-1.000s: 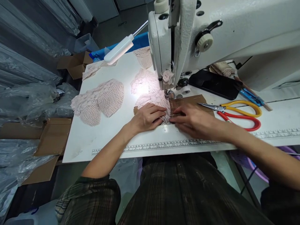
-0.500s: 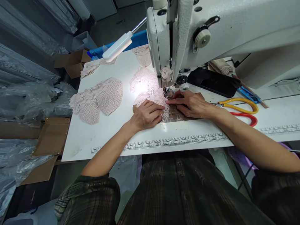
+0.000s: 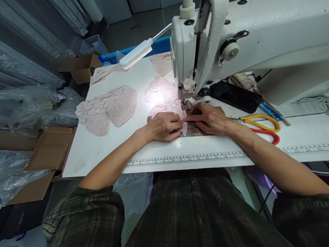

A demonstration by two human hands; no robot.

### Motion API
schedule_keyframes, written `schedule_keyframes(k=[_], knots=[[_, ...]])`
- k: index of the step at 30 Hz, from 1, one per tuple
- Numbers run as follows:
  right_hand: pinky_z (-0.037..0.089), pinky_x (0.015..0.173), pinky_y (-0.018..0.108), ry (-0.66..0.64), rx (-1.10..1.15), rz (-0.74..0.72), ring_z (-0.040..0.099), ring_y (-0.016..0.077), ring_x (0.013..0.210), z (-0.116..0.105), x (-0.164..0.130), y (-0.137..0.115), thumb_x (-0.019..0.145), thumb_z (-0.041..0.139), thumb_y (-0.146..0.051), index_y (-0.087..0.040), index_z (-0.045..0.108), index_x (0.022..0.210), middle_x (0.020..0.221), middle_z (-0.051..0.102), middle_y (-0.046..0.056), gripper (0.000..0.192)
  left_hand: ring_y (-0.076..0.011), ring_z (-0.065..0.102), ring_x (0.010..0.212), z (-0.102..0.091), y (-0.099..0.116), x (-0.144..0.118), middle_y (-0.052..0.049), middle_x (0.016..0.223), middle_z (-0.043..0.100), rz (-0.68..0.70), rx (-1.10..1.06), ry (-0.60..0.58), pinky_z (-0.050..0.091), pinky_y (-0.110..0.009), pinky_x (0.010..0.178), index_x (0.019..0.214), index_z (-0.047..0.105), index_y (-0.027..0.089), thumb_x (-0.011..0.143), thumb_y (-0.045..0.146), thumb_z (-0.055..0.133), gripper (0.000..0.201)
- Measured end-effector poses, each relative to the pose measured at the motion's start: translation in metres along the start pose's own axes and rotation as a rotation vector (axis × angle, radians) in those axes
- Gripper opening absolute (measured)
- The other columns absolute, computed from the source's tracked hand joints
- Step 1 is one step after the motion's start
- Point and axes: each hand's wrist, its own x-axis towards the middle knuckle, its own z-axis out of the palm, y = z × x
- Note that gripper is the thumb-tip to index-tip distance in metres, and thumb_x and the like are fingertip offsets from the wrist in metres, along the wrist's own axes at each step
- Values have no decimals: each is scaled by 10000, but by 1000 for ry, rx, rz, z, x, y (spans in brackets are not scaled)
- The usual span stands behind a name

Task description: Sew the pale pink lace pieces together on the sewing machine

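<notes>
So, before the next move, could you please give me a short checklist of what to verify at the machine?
1. Left hand resting on the lace piece: ok.
2. Right index fingertip at the lace edge: ok, the right hand reaches it.
3. Fingers well away from the presser foot: not ok, the right hand's are close by.
4. Lamp lit: ok.
5. Scissors apart from the lace: ok, they lie beyond the right hand.
6. Needle raised: cannot tell, too small.
</notes>
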Motion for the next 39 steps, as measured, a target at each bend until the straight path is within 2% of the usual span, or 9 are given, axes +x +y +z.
schedule_keyframes(k=[3, 8, 14, 19, 24, 27, 29, 34, 39], knots=[[506, 883, 440, -11, -28, -7, 577, 263, 1001, 0, -1, 0, 979, 458, -237, -266, 783, 1184, 1100, 631, 150, 385, -151, 679, 690, 1, -1, 1, -22, 836, 753, -40, -11, 11, 533, -288, 592, 838, 754, 192, 894, 198, 564, 199], [505, 842, 417, -44, -83, 22, 579, 262, 972, 0, -2, -1, 992, 451, -286, -249, 785, 1165, 1029, 624, 135, 378, -155, 672, 718, 2, 3, -1, -33, 882, 768, -47, -5, 86, 548, -294, 632, 843, 758, 171, 918, 180, 579, 194], [486, 758, 385, -57, -106, 105, 580, 271, 921, -1, 1, -3, 957, 487, -260, -279, 734, 1266, 1028, 640, 123, 397, -172, 675, 796, 3, 5, -4, -61, 1034, 772, -120, 38, 44, 564, -326, 697, 953, 755, 164, 953, 179, 562, 193], [496, 732, 384, -33, -155, 143, 588, 266, 874, 3, 4, -3, 942, 514, -253, -277, 719, 1296, 1042, 633, 130, 410, -190, 691, 872, 11, 5, -5, -59, 1059, 771, -191, 20, 67, 567, -381, 818, 1001, 730, 168, 977, 214, 551, 186], [524, 697, 364, 18, -7, 261, 611, 214, 803, -3, 1, -6, 983, 471, -275, -224, 681, 1352, 1073, 611, 132, 428, -208, 693, 918, 14, 3, -8, -54, 1082, 771, -217, 5, 81, 536, -435, 921, 1010, 718, 182, 976, 229, 548, 179], [548, 728, 384, 105, 94, 332, 626, 229, 827, -10, -2, -8, 996, 471, -284, -198, 677, 1342, 1018, 625, 125, 412, -206, 693, 912, 15, 1, -9, -49, 1080, 772, -200, 13, 99, 507, -458, 975, 1005, 719, 188, 968, 222, 557, 170], [554, 778, 400, 140, 104, 326, 631, 245, 875, -11, -3, -9, 986, 479, -266, -193, 708, 1284, 1020, 637, 133, 383, -202, 689, 891, 15, 0, -9, -49, 1068, 772, -186, 12, 107, 498, -460, 972, 1002, 719, 189, 963, 222, 565, 163], [540, 756, 369, 137, 14, 302, 616, 207, 798, -2, -3, -12, 960, 494, -246, -174, 747, 1234, 970, 635, 126, 379, -201, 679, 897, 16, -3, -10, -60, 1083, 764, -165, -12, 116, 486, -424, 898, 1012, 705, 192, 956, 221, 568, 151], [542, 858, 433, 76, -41, 129, 610, 267, 969, 6, -2, -8, 927, 507, -193, -205, 748, 1252, 1038, 620, 143, 406, -207, 660, 885, 9, -4, -8, -79, 1044, 743, -155, 15, 139, 470, -411, 832, 1002, 696, 195, 930, 280, 606, 143]])
